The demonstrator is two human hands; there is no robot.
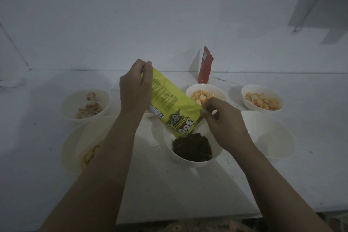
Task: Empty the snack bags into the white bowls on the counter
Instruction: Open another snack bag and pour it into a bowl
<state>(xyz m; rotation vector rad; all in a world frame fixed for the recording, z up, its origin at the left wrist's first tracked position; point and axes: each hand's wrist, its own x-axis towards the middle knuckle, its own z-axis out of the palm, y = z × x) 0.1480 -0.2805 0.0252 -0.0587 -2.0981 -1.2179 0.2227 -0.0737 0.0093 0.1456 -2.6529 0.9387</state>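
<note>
A yellow snack bag (169,100) is tipped upside down, its mouth over a white bowl (178,158) at the centre that holds a heap of dark snacks (192,147). My left hand (135,88) pinches the bag's raised upper end. My right hand (224,124) pinches the bag's lower right edge near the mouth. A red snack bag (205,68) stands upright against the back wall.
More white bowls sit around: one with brown pieces (66,105) at left, a large one (71,149) with yellow chips under my left forearm, one with orange cubes (222,92), one with round crackers (246,101), and an empty one (275,133) at right. The counter's front edge (188,218) is near me.
</note>
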